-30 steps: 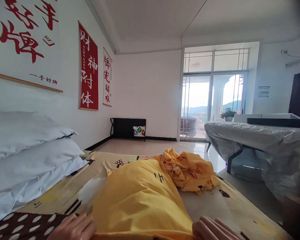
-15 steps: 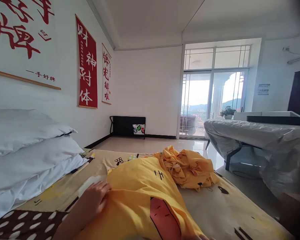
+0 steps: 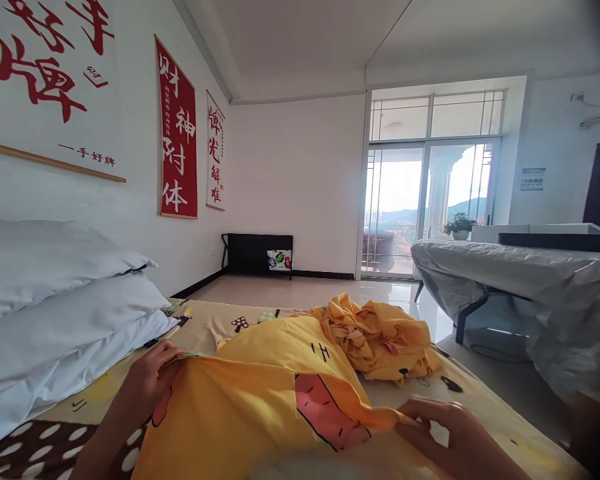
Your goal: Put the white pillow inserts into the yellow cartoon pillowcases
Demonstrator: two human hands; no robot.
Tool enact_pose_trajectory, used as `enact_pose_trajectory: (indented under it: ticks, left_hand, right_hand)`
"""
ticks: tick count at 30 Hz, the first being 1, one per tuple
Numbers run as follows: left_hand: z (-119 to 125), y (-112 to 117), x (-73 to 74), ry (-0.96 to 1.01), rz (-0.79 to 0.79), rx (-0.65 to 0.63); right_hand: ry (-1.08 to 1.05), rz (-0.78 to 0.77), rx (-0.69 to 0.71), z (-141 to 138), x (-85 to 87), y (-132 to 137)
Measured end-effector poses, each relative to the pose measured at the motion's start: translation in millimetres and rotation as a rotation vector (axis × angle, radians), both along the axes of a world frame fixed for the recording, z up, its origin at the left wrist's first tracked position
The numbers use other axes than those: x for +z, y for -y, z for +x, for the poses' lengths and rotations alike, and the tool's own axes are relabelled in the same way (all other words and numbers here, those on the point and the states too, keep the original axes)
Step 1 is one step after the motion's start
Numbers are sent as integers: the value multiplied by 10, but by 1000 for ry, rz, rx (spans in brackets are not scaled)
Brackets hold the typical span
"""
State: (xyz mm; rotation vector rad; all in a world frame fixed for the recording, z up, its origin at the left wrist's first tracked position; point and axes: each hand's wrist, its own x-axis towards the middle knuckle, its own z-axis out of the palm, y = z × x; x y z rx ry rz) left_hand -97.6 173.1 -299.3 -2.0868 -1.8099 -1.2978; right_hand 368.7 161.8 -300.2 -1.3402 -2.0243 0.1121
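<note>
A yellow pillowcase [image 3: 230,393] with a pink patch and black line marks lies in front of me. Its far part looks filled out, and its near edge is stretched between my hands. At the left, my left hand [image 3: 153,377] pinches one corner of that edge, raised off the bed. My right hand [image 3: 445,423] grips the opposite side between thumb and fingers. Something pale and blurred shows below the stretched edge at the bottom. Beyond the right hand sits a crumpled heap of yellow cloth [image 3: 380,333].
White pillows [image 3: 70,293] are stacked on the left of the bed, whose patterned sheet [image 3: 200,327] is beige. A brown polka-dot cloth [image 3: 45,443] lies at the lower left. A plastic-wrapped table [image 3: 530,267] stands at the right, glass doors [image 3: 395,207] behind.
My left hand has moved left and up, lifting the pillowcase edge. My right hand has come up into view from the bottom, pulling its side out to the right.
</note>
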Motion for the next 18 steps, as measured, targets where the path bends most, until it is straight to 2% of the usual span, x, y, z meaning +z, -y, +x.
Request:
enact_pose_trajectory:
  ticks: [3,5,7,10,13,16,18]
  left_hand:
    - [6,49,9,36,178,195]
    - [43,94,29,49,194,291]
    - [89,146,59,81,147,315]
    - [146,246,120,181,10,276]
    - [165,385,207,413,-151,185]
    - [169,508,295,772,-227,51]
    - [180,522,321,950,-171,4]
  right_hand:
    - [-160,59,-16,55,60,-97]
    - [-284,87,-80,103,75,-164]
    - [-424,76,-187,151,71,-197]
    - [-596,-50,-271,198,64,-162]
    - [-659,-190,-161,211,103,-72]
    - [-704,-137,-63,194,134,-14]
    - [-644,-27,-48,164,99,-26]
